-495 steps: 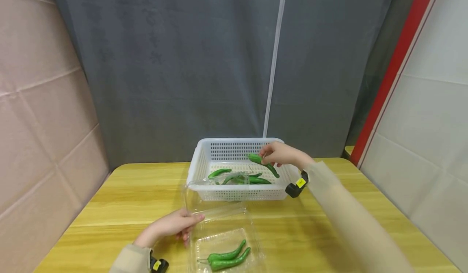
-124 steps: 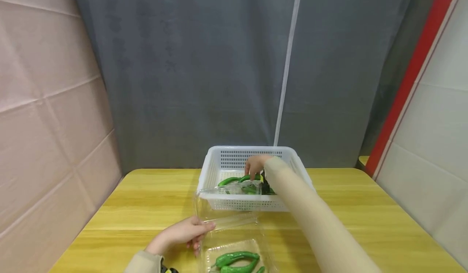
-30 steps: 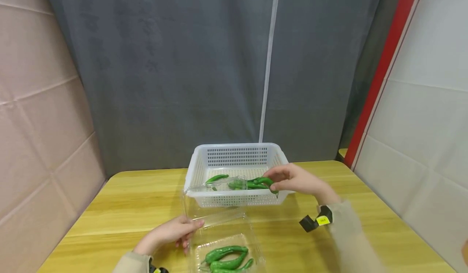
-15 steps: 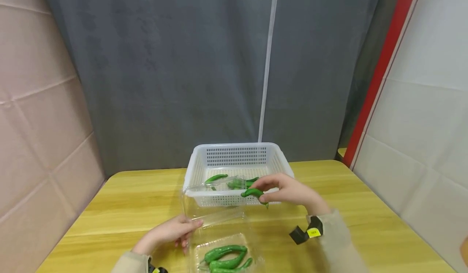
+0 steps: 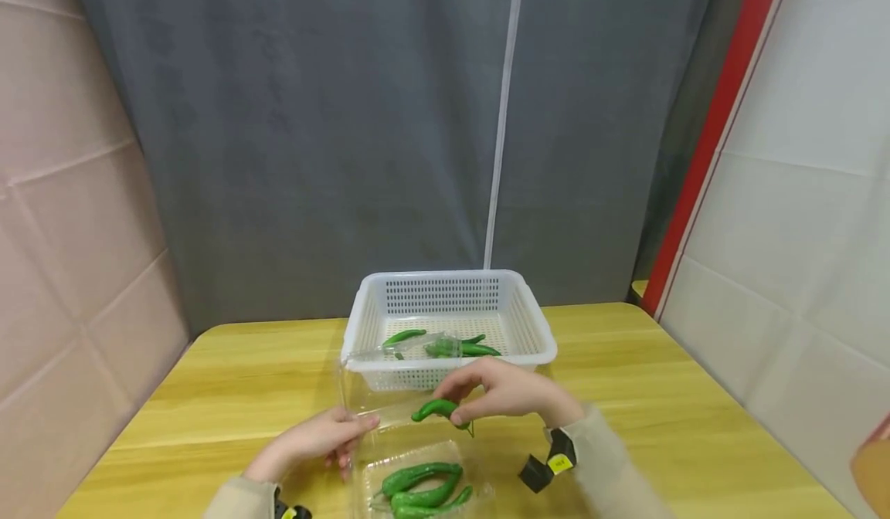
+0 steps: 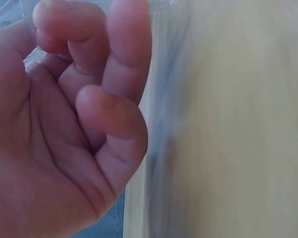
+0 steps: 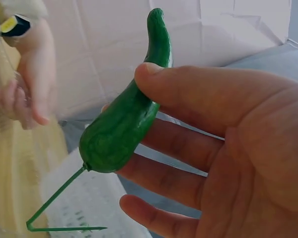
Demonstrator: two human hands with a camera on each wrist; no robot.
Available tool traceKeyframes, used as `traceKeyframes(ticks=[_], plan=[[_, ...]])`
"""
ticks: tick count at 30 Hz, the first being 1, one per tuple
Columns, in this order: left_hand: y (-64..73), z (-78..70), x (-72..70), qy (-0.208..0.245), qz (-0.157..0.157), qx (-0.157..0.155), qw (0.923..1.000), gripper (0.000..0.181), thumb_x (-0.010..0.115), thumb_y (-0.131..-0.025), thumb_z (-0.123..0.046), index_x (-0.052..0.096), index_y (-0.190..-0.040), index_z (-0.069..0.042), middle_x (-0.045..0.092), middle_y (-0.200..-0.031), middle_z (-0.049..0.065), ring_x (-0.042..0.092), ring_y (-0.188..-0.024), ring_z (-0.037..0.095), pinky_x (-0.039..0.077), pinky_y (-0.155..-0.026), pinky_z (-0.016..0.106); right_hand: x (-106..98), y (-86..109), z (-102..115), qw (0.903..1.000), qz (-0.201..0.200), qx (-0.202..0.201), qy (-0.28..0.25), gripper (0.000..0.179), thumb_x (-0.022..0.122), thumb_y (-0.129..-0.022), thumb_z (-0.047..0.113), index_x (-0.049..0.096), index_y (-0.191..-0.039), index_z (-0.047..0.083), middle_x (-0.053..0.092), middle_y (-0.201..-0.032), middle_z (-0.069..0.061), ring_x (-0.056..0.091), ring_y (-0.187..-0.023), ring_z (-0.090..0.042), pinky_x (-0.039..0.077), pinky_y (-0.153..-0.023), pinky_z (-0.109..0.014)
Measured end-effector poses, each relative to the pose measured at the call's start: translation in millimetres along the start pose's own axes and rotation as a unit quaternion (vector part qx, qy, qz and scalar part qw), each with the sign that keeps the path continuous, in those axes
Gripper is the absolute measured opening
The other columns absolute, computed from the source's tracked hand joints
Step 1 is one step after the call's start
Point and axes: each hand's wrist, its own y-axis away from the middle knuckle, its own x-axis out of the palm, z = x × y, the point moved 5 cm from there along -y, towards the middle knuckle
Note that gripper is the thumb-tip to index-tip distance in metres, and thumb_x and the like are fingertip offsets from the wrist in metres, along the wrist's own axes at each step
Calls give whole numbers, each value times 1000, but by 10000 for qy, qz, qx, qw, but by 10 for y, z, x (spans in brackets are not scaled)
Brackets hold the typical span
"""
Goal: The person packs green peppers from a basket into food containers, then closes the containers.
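Note:
Pinched between the thumb and fingers of my right hand (image 5: 504,390) is a green chili pepper (image 5: 436,408), which hangs over the clear plastic clamshell box (image 5: 399,415). In the right wrist view the same pepper (image 7: 116,131) shows its bent stem at the lower end. Several green peppers (image 5: 420,475) lie in the box's near half. My left hand (image 5: 316,440) grips the box's left edge by the hinge, thumb on top; in the left wrist view its fingers (image 6: 126,54) curl at the clear plastic. The raised lid leans on the basket's front rim.
Behind the box stands a white perforated plastic basket (image 5: 538,341) holding more green peppers (image 5: 480,349), partly seen through the lid. The wooden table (image 5: 264,364) ends at a grey curtain (image 5: 313,156). Pale panels flank both sides.
My right hand has carried a pepper out of the basket, leftward and toward me, to above the box. The left hand stays on the box edge. Compared with the oldest frame, the box holds more peppers.

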Motion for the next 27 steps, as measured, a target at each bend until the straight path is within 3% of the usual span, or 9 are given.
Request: traceKeyframes(ticks=[8, 15, 22, 27], plan=[[-4, 28, 10, -26, -3, -2, 10000, 50, 44, -103, -39, 51, -61, -14, 53, -48, -3, 61, -47, 13, 35, -42, 20, 209, -105, -67, 9991, 293, 250, 170, 29, 71, -88, 12, 67, -116, 5, 68, -105, 2, 63, -93, -2, 52, -84, -28], [-11, 13, -18, -15, -16, -22, 10000, 50, 44, -103, -39, 51, -62, -12, 53, -48, -3, 62, -47, 15, 35, -42, 21, 389, -206, -67, 9940, 723, 314, 756, 28, 71, -88, 11, 68, -116, 7, 68, -107, 6, 60, -91, 5, 51, -81, -21], [-11, -4, -12, -73, -51, 94, 9999, 59, 45, -104, -36, 50, -59, 2, 53, -46, -2, 63, -46, 18, 33, -39, 21, 526, -253, -111, 9866, 1010, 369, 1225, 25, 71, -87, 10, 68, -112, 10, 68, -100, 11, 60, -83, 8, 48, -76, -13], [-8, 1, -7, -69, -47, 79, 9999, 53, 44, -104, -36, 50, -57, -10, 52, -46, -3, 63, -46, 18, 33, -39, 21, 602, -269, -162, 9807, 1293, 381, 1415, 26, 71, -87, 10, 68, -112, 11, 68, -99, 11, 58, -82, 10, 47, -74, -11]])
